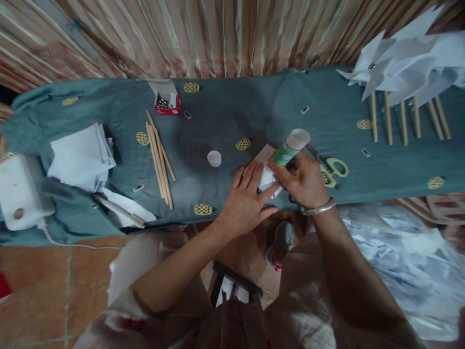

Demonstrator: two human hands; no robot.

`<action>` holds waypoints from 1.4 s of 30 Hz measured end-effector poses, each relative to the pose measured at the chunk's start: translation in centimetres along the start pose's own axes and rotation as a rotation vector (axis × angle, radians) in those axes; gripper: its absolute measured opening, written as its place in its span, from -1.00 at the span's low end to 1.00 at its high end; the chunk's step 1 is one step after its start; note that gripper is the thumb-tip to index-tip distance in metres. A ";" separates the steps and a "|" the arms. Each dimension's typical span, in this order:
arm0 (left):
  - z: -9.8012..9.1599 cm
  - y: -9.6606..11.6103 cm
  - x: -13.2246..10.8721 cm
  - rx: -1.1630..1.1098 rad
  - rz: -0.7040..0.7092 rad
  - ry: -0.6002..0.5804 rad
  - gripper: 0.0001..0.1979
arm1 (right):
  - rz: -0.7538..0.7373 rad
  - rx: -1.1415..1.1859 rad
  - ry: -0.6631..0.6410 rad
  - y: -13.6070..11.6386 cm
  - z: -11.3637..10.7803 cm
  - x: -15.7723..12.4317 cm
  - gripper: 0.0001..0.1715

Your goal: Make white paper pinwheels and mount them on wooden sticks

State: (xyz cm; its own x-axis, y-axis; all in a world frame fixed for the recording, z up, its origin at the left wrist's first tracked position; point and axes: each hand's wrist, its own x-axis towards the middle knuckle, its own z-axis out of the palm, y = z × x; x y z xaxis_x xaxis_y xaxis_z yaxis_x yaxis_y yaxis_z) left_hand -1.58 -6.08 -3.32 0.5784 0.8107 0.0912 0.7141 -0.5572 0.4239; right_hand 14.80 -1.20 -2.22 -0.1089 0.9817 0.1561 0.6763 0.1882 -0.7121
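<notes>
My right hand (305, 178) is wrapped round a green and white glue stick (290, 147), tilted with its lower end down at a white piece of paper (268, 154). Flat on that paper lies my left hand (247, 196), its fingers stretched out and slightly spread, covering part of the sheet. The glue stick's working tip is hidden by the fingers. A round white cap (214, 158) rests on the cloth left of the paper. Just beyond my right hand are scissors (332, 169) with light green handles, partly covered by that hand.
Several wooden sticks (159, 165) lie left of the cap, near a red box of small metal pins (167, 104). White paper sheets (82, 157) are stacked farther left, beside a white device (22, 194). Paper pinwheels (407, 63) on sticks lie at the right. A plastic bag (407, 266) sits below.
</notes>
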 end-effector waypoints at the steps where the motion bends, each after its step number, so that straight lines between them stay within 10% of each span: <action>1: 0.0 0.0 0.0 -0.002 0.002 0.005 -0.43 | 0.006 0.002 -0.005 0.0 0.0 0.0 -0.64; 42: 0.1 -0.1 0.0 0.002 0.007 0.008 -0.44 | 0.019 0.009 0.001 0.2 -0.3 0.0 -0.69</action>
State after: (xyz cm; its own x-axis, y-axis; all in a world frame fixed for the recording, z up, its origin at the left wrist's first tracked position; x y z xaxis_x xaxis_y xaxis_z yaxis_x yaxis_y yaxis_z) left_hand -1.57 -6.03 -3.39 0.5800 0.8083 0.1016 0.7110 -0.5631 0.4212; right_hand 15.16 -1.22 -2.17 -0.0958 0.9851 0.1430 0.6714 0.1700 -0.7214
